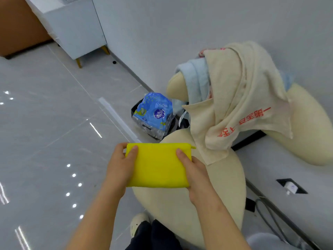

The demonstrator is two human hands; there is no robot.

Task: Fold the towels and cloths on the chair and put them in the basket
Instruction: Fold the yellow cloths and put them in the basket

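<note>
Glossy grey floor (54, 123) met a white wall (180, 24). Above the cream chair (171, 210), left hand (119, 166) and right hand (194, 175) pinched a folded yellow cloth (157, 166) by its ends; a beige towel (234, 98) draped the backrest.

Folded yellow cloth (156, 166), held flat

Seen from a single wide-angle camera worn on the person's head, looking forward and steeply down. The left hand (119, 165) and right hand (194, 174) sit close below the lens at lower centre, a yellow cloth (157, 165) between them. The cream chair (162, 204) lies just beyond (the room appears tilted), with the tiled floor (45, 132) at left and the white wall (180, 33) farther off.
</note>
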